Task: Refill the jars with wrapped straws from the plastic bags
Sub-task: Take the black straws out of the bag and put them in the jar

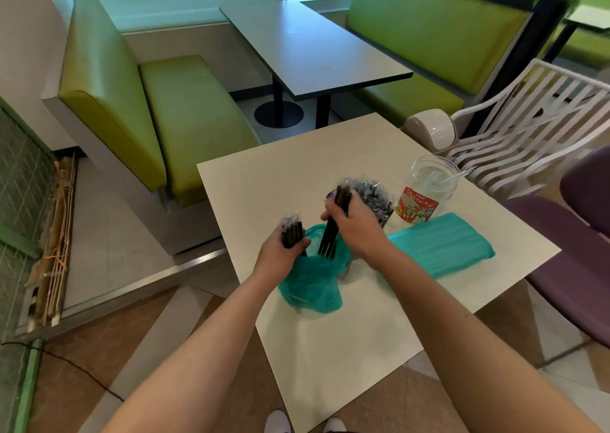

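Two bundles of black wrapped straws are in the person's hands above the middle of the white tabletop (330,333). The left hand (280,251) curls its fingers round a short bundle (292,232), held upright. The right hand (355,223) grips a longer bundle (333,227), whose lower ends reach down into the mouth of a teal plastic bag (307,287) lying crumpled at the 6 o'clock side of both hands. Just behind the right hand, at 12 o'clock, stands a jar (376,198) packed with dark wrapped straws. At 2 o'clock from it stands a clear jar (429,191) with a red label, holding a few pale straws. A second, flat teal bag (442,247) lies at 3 o'clock of the right hand.
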{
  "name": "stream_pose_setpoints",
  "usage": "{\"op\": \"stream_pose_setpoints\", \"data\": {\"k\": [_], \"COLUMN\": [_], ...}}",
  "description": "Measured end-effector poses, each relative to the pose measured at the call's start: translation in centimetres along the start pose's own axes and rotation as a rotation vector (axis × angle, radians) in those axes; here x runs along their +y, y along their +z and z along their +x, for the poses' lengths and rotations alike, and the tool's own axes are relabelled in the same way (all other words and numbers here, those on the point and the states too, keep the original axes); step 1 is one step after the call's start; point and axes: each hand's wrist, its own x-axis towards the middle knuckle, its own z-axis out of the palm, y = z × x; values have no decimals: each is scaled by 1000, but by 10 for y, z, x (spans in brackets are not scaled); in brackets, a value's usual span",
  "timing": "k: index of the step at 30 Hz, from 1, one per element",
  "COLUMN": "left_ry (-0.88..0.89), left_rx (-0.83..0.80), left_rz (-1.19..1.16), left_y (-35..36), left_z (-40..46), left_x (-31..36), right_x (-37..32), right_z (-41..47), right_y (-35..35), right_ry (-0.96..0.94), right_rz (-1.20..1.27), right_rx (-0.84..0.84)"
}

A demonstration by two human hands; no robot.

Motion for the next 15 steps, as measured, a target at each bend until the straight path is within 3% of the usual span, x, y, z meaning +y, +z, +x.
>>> {"op": "stream_pose_setpoints", "data": {"k": [5, 10, 15], "left_ry": [19, 18, 1], "left_rx": [-15, -21, -25], "left_rz": [22, 37, 39], "left_y": [1, 2, 3], "left_z": [0, -1, -2], "left_x": [2, 4, 6], "right_x": [-37, -52, -45], "right_z": [11, 21, 21], "right_y": [-43, -70, -66], "right_ry": [-58, -171, -163], "right_rz": [142, 114, 6], "right_rx": [180, 364, 329]}}
